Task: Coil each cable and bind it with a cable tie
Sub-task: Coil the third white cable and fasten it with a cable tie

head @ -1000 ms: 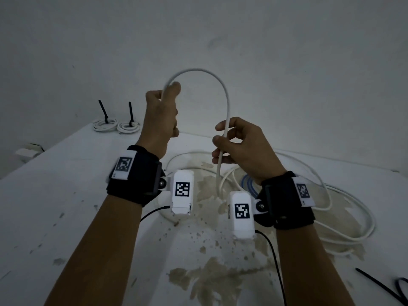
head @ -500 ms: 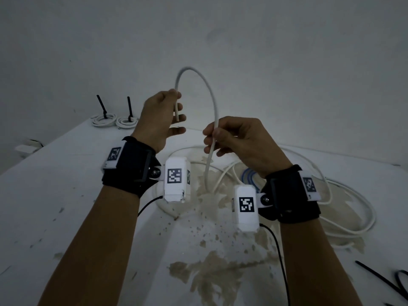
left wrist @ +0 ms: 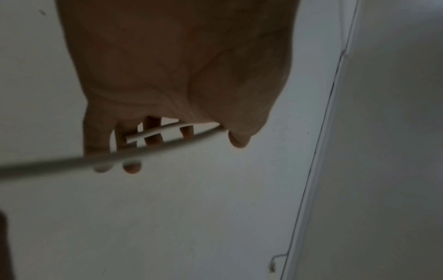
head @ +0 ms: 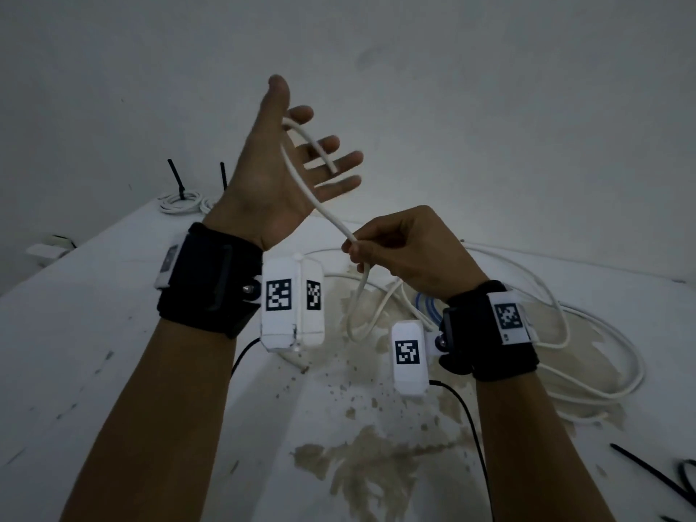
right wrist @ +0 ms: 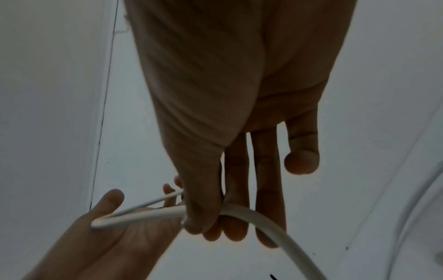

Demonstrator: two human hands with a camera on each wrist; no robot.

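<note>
White wall (head: 489, 107) and a stained white table (head: 94, 352) formed the setting, dimly lit. Most of the white cable (head: 320, 211) lay in loose, uncoiled loops on the table's right side, around a small blue cable (head: 427, 307); one end was raised between the hands. At the far left corner two finished coils (head: 184, 201) were seen, each bound with a black tie whose tail stood upright. A spare black tie (head: 647, 470) lay at the near right edge.

The task was judged partly done: two cables coiled and bound, the white cable barely begun, the blue cable untouched.

The left hand (head: 278, 175) was held up, palm open, fingers straight and spread; the cable's cut end (left wrist: 130, 138) was draped through the crook of the thumb and across the fingers, and no finger was curled around it. The right hand (head: 406, 254) pinched the cable lower down between thumb and curled fingers (right wrist: 236, 225), and from there it dropped to the table.

The cable appeared smooth, round and fairly stiff, keeping a springy arch instead of hanging limp; no plug was visible on its end.
</note>
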